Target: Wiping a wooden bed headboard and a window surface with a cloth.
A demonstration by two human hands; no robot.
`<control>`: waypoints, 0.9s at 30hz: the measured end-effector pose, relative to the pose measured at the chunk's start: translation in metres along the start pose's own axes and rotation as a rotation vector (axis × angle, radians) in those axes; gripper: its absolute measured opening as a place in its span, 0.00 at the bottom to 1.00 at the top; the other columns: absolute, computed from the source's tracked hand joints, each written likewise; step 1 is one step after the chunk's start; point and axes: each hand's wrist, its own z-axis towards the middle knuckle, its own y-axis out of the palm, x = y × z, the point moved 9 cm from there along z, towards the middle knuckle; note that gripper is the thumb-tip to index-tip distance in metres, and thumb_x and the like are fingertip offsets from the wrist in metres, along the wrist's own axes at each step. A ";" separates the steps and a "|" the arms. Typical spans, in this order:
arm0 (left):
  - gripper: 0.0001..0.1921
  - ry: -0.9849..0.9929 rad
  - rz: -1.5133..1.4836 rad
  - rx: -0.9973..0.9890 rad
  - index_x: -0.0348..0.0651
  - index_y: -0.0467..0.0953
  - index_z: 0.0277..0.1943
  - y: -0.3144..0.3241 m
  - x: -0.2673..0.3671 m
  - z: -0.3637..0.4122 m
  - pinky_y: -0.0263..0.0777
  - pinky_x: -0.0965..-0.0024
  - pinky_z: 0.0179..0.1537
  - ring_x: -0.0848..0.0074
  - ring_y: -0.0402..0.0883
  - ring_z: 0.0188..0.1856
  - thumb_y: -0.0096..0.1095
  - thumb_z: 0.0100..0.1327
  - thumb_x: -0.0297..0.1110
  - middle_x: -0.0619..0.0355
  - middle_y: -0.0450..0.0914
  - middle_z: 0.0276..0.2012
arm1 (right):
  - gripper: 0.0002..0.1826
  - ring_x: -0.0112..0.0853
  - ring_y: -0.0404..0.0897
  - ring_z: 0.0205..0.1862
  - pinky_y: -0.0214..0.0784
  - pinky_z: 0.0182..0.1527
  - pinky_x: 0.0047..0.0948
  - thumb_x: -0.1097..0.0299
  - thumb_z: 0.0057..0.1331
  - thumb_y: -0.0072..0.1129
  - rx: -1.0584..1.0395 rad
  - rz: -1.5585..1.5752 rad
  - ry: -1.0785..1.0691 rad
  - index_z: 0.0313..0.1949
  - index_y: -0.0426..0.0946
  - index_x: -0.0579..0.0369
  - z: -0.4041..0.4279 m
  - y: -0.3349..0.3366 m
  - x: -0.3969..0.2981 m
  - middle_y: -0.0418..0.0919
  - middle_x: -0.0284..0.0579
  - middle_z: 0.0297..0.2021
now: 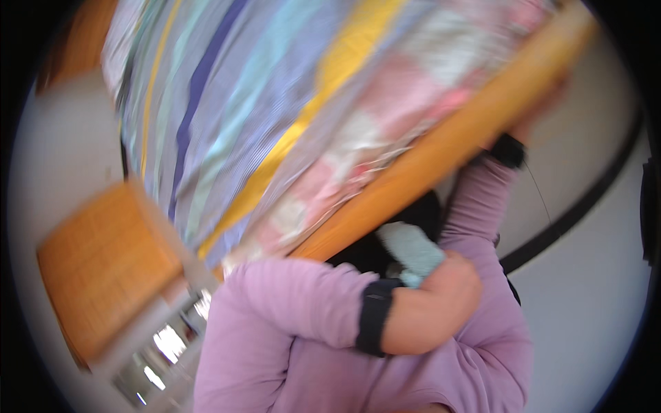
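Near my chest, my left hand is closed on a light blue cloth, whose free end points up and left. My right arm reaches away to the upper right. My right hand, blurred, is at the far side of an orange wooden rail and partly hidden by it; whether it grips the rail is unclear. The rail runs slantwise along the edge of a bed. Beside it lies pink and white bedding, with a striped blue, yellow and purple cover over it.
An orange wooden cabinet or stool stands on the pale floor at the left. Bright, shiny items are blurred below it. Another wooden piece shows at the upper left. A dark curved band crosses the right side.
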 end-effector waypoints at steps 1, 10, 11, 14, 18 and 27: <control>0.03 0.045 0.089 -0.017 0.42 0.79 0.22 -0.037 0.002 -0.002 0.64 0.66 0.24 0.70 0.75 0.24 0.60 0.43 0.30 0.56 0.73 0.22 | 0.17 0.40 0.74 0.48 0.64 0.53 0.35 0.64 0.68 0.48 0.055 0.020 0.052 0.46 0.73 0.67 -0.007 -0.001 0.016 0.76 0.52 0.45; 0.07 0.158 0.323 -0.160 0.39 0.75 0.25 -0.040 0.025 -0.002 0.69 0.69 0.25 0.69 0.76 0.23 0.63 0.46 0.32 0.55 0.72 0.24 | 0.14 0.49 0.76 0.43 0.68 0.47 0.41 0.61 0.63 0.55 0.378 0.038 0.492 0.40 0.77 0.59 -0.069 -0.002 0.109 0.79 0.55 0.39; 0.08 0.137 0.300 -0.172 0.38 0.75 0.26 -0.044 0.024 -0.003 0.70 0.68 0.26 0.69 0.76 0.23 0.64 0.46 0.33 0.55 0.72 0.25 | 0.15 0.51 0.76 0.43 0.68 0.47 0.43 0.60 0.62 0.55 0.335 -0.011 0.590 0.40 0.78 0.60 -0.078 0.003 0.122 0.79 0.56 0.39; 0.12 0.099 0.296 -0.191 0.38 0.75 0.28 -0.045 0.022 -0.004 0.71 0.66 0.28 0.68 0.77 0.24 0.67 0.45 0.36 0.54 0.72 0.26 | 0.16 0.53 0.77 0.43 0.68 0.46 0.44 0.60 0.61 0.55 0.273 0.002 0.749 0.39 0.80 0.61 -0.101 0.014 0.157 0.79 0.59 0.38; 0.12 0.077 0.233 -0.177 0.38 0.75 0.29 -0.031 0.011 -0.002 0.70 0.65 0.28 0.66 0.76 0.24 0.68 0.46 0.36 0.54 0.71 0.25 | 0.17 0.53 0.78 0.41 0.69 0.45 0.45 0.59 0.58 0.56 0.281 -0.024 0.764 0.36 0.81 0.62 -0.102 0.022 0.170 0.79 0.61 0.36; 0.13 0.120 0.168 -0.331 0.39 0.75 0.29 -0.022 0.010 -0.009 0.69 0.64 0.27 0.65 0.76 0.24 0.69 0.47 0.38 0.55 0.70 0.26 | 0.13 0.51 0.78 0.39 0.71 0.44 0.41 0.61 0.53 0.58 0.256 0.406 0.523 0.33 0.82 0.57 -0.041 -0.002 0.019 0.79 0.60 0.31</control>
